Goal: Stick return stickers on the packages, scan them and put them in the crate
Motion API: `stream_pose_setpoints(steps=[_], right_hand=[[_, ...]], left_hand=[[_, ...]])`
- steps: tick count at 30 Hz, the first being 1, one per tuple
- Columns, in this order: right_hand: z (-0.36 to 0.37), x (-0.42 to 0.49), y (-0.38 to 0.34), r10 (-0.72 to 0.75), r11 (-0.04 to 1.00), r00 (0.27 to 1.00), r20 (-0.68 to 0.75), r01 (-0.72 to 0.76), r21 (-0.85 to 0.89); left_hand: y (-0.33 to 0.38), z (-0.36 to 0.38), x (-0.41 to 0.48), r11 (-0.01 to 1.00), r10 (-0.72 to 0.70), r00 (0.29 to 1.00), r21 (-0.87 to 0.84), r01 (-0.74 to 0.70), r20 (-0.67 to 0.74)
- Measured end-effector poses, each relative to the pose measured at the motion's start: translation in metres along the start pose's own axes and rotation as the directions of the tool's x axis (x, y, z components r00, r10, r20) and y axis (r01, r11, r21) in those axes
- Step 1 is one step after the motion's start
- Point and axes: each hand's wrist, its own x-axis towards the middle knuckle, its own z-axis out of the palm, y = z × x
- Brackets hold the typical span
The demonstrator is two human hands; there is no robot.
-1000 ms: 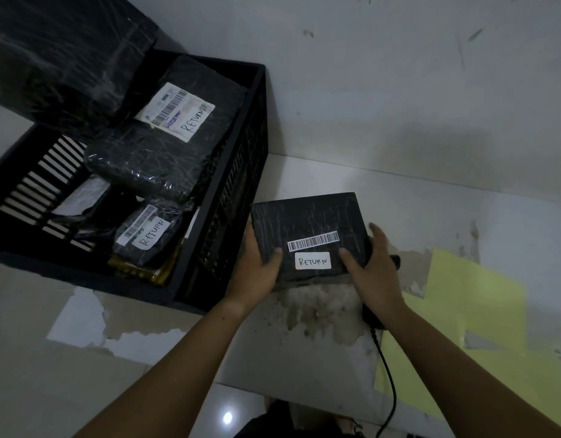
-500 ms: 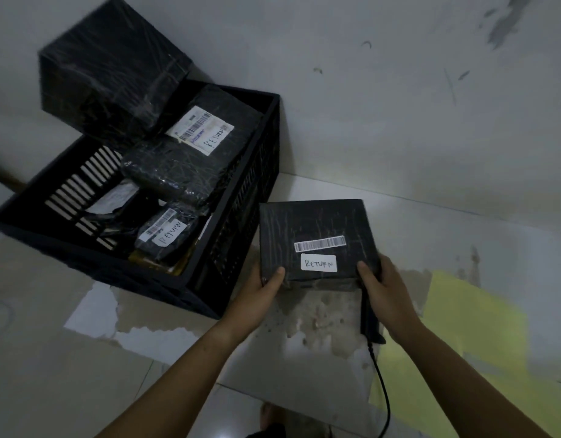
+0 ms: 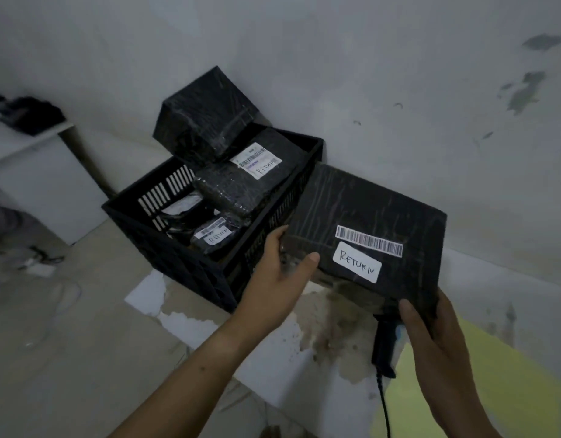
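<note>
Both hands, left (image 3: pixel 272 273) and right (image 3: pixel 437 336), grip the labelled box (image 3: pixel 364 216) just right of the crate (image 3: pixel 190 267), so I'd keep it level and drop it into a free gap.

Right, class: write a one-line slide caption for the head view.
Left hand and right hand hold a black package, RETURN sticker on top, beside the crate.

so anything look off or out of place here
Yes. The large black box sits tilted on the crate's far corner, propped above the labelled packages rather than lying inside. The table surface below the held package is peeling and stained.
</note>
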Motion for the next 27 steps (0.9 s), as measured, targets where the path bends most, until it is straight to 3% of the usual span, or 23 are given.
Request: stream_pose_setpoints(steps=[7, 12, 19, 27], right_hand=[[0.049, -0.011, -0.054, -0.263, 0.965, 0.942, 0.21, 0.255, 0.066], [0.106, -0.004, -0.087, -0.331, 0.943, 0.886, 0.324, 0.31, 0.116], [0.207, 0.01, -0.113, -0.296, 0.955, 0.862, 0.412, 0.28, 0.1], [0.292, 0.011, -0.099, -0.148, 0.988, 0.88, 0.451, 0.154, 0.023]], left_hand=[[0.045, -0.084, -0.005, 0.985, 0.165, 0.976, 0.075, -0.156, -0.145], [0.057, -0.152, 0.009, 0.974, 0.227, 0.938, 0.081, -0.213, -0.262], [0.035, -0.256, 0.05, 0.976, 0.216, 0.888, 0.058, -0.211, -0.406], [-0.026, -0.32, 0.1, 0.994, 0.085, 0.9, -0.024, -0.105, -0.427]])
